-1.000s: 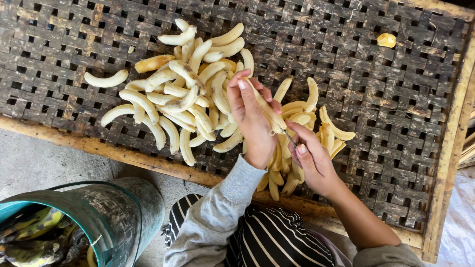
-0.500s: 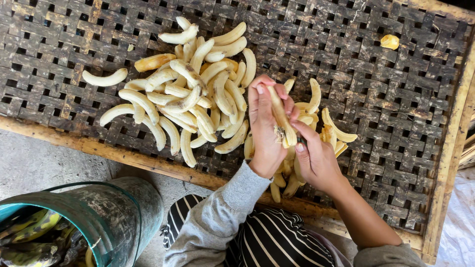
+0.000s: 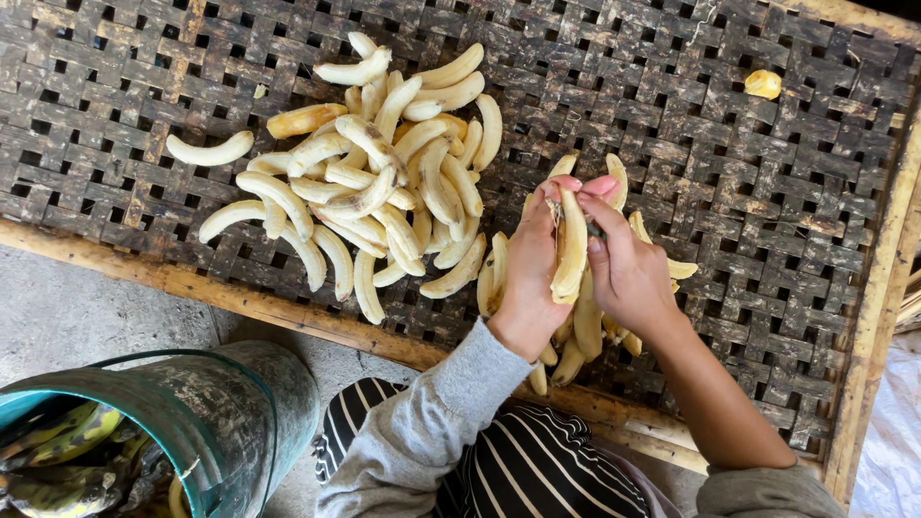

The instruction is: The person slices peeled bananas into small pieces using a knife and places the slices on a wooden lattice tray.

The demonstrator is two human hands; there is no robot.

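Woven tray (image 3: pixel 767 221) bears peeled bananas; left hand (image 3: pixel 532 264) and right hand (image 3: pixel 628 273) grip one banana (image 3: pixel 573 245), hiding others.

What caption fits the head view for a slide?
Both hands, left hand and right hand, hold a peeled banana over a woven tray.

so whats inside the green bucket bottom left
Banana peels, green-yellow and blackened, lie piled in the green bucket. Only part of its inside shows; the frame edge cuts off the rest, and the bottom is covered.

The teal bucket (image 3: pixel 230 422) is cut off at the left and bottom edges.
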